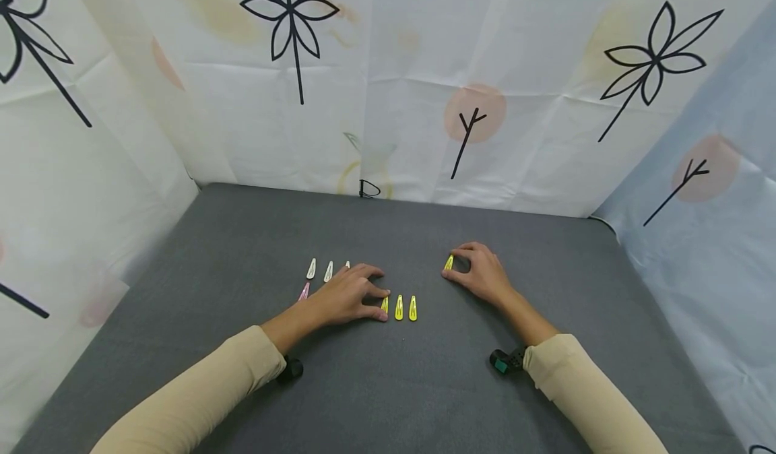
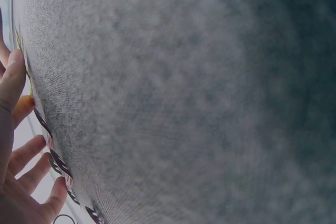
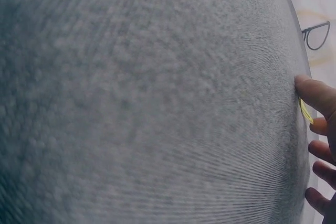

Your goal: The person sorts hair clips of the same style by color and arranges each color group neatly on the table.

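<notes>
My left hand (image 1: pixel 350 296) pinches a yellow snap hair clip (image 1: pixel 384 304) between thumb and index finger, at the left end of a short row. Two more yellow hair clips (image 1: pixel 399 307) lie just right of it, side by side on the grey cloth. Farther right and back, my right hand (image 1: pixel 480 273) holds another yellow hair clip (image 1: pixel 449 263) by its ends, thumb at the near end and index finger at the far one. That clip (image 3: pixel 305 112) also shows between thumb and finger in the right wrist view, close over the cloth.
White hair clips (image 1: pixel 312 269) lie behind the left hand, one mostly covered by it. A pink hair clip (image 1: pixel 304 292) pokes out beside that hand. Grey cloth (image 1: pixel 388 386) covers the table, with patterned curtains (image 1: pixel 412 90) along its back and sides.
</notes>
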Tool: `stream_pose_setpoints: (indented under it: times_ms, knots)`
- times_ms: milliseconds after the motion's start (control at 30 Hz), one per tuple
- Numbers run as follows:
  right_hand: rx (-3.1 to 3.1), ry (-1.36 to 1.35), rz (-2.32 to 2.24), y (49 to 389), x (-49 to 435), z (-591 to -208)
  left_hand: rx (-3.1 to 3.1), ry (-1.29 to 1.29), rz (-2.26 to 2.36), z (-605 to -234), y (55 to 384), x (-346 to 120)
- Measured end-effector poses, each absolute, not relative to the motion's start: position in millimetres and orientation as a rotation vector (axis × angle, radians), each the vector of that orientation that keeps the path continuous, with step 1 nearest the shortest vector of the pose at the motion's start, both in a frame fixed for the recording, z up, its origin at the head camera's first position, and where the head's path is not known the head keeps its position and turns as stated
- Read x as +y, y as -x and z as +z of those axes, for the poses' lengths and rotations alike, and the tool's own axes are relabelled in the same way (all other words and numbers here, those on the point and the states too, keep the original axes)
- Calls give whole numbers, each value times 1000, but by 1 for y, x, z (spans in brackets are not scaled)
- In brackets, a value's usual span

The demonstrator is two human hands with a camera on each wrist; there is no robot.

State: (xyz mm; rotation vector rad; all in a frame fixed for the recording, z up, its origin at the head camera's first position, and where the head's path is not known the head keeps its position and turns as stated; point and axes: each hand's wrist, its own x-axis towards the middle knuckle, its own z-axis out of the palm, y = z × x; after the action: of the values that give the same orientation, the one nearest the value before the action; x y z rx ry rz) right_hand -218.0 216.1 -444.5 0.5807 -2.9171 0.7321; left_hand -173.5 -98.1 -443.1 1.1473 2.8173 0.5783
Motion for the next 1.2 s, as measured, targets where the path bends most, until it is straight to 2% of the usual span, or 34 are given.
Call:
stream_pose_setpoints:
  times_ms: [433, 833, 1200]
  knots:
    - [-2853, -757, 719, 211, 216, -448, 2825, -1142, 559, -446, 175, -98]
    - [-2824, -1059, 659, 185, 202, -443, 2813, -1122, 556, -444, 175, -99]
    - [-2835, -1127, 602, 164, 196, -442, 2815, -1147, 568, -442, 174, -98]
